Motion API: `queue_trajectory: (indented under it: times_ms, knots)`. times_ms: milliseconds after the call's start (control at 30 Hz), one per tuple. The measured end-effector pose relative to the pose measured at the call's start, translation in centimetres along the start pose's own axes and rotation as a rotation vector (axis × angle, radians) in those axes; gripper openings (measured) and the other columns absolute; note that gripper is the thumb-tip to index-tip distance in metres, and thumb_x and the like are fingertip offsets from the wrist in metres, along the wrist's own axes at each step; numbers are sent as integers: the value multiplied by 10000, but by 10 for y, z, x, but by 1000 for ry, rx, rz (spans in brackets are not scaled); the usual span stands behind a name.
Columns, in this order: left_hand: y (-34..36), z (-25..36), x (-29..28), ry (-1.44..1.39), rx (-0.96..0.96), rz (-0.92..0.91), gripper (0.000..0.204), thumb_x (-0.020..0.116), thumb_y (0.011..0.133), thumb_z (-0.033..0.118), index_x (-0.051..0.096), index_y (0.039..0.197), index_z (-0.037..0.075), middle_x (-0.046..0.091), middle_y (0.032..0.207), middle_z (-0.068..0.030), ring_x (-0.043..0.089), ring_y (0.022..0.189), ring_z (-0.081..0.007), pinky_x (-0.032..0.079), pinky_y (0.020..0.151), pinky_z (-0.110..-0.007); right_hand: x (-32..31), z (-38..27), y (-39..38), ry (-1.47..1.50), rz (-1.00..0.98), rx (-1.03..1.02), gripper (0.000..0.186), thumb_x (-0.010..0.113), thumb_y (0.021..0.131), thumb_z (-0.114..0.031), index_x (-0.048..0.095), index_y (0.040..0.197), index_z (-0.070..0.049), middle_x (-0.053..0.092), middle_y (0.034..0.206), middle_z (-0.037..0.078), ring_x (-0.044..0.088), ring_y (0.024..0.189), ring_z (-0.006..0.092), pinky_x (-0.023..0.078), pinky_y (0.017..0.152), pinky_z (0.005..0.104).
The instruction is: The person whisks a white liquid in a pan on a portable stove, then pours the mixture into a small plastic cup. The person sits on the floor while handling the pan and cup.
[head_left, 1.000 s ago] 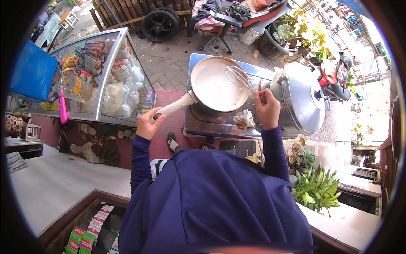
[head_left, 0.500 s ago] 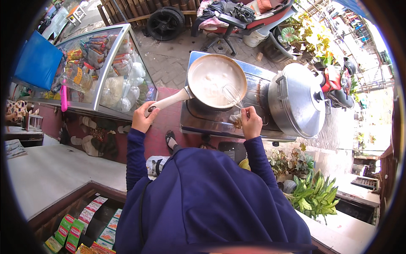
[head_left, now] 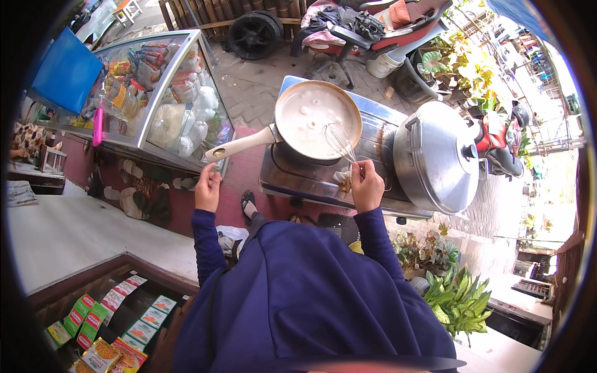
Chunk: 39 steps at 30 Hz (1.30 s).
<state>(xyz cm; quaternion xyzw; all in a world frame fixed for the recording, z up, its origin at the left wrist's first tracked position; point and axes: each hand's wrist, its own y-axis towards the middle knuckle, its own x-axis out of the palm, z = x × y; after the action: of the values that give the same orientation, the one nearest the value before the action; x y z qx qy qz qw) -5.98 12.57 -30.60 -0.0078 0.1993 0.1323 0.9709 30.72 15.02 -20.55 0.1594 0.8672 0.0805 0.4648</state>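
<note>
A frying pan (head_left: pixel 298 138) with a pale handle sits on the left burner of a metal gas stove (head_left: pixel 292 180). Milky, off-white liquid with a few bubbles or lumps fills it. My right hand (head_left: pixel 368 185) is closed on the handle of a wire whisk (head_left: pixel 338 140), whose loops dip into the liquid at the pan's right side. Just below the end of the pan handle, my left hand (head_left: pixel 208 188) is apart from it, with loosely bent fingers and nothing in them.
A big lidded aluminium pot (head_left: pixel 435 158) stands on the stove's right side. To the left is a glass display case (head_left: pixel 149 93) of packaged goods, with a blue box (head_left: pixel 65 74) on top. Potted plants (head_left: pixel 457 295) stand at lower right. Hanging sachets (head_left: pixel 93 323) are at lower left.
My left hand has let go of the pan handle and drawn slightly down from it. My right hand still holds the whisk in the pan, its loops a little farther left.
</note>
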Motion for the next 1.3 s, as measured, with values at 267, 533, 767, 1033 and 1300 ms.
queue_trajectory:
  times_ms: [267, 533, 767, 1033, 1300]
  knots:
    - [-70, -23, 89, 184, -76, -629, 412, 579, 820, 403, 616, 1018, 43, 649, 803, -112, 620, 726, -255, 477, 665, -344, -85, -63, 7, 72, 252, -139, 80, 615, 838, -131, 580, 826, -60, 564, 580, 66, 555, 470, 145, 410, 457, 256]
    - [-94, -59, 164, 275, -7, -726, 409, 581, 841, 396, 593, 1028, 33, 629, 701, -77, 596, 649, -189, 461, 611, -326, -89, -72, 18, 38, 204, -237, 70, 562, 859, -123, 554, 879, -56, 585, 665, 96, 587, 545, 212, 426, 501, 305]
    - [-101, -84, 197, -74, -281, -720, 367, 511, 902, 376, 592, 964, 24, 613, 653, -47, 499, 476, -102, 408, 473, -262, -101, -68, 20, -4, 226, -301, 94, 574, 864, -135, 575, 880, -43, 570, 616, 81, 523, 493, 164, 409, 498, 274]
    - [-104, -88, 212, -321, -410, -628, 334, 498, 915, 314, 620, 900, 3, 627, 624, -48, 458, 400, -80, 367, 396, -238, -102, -67, 24, -23, 197, -291, 82, 575, 855, -142, 561, 842, -62, 581, 650, 84, 580, 545, 231, 408, 501, 321]
    - [-102, -81, 213, -223, -398, -632, 349, 488, 925, 311, 611, 906, -15, 641, 654, -62, 441, 404, -66, 346, 400, -224, -101, -62, 28, 4, 208, -321, 101, 577, 858, -150, 553, 822, -58, 577, 634, 81, 569, 518, 230, 402, 490, 322]
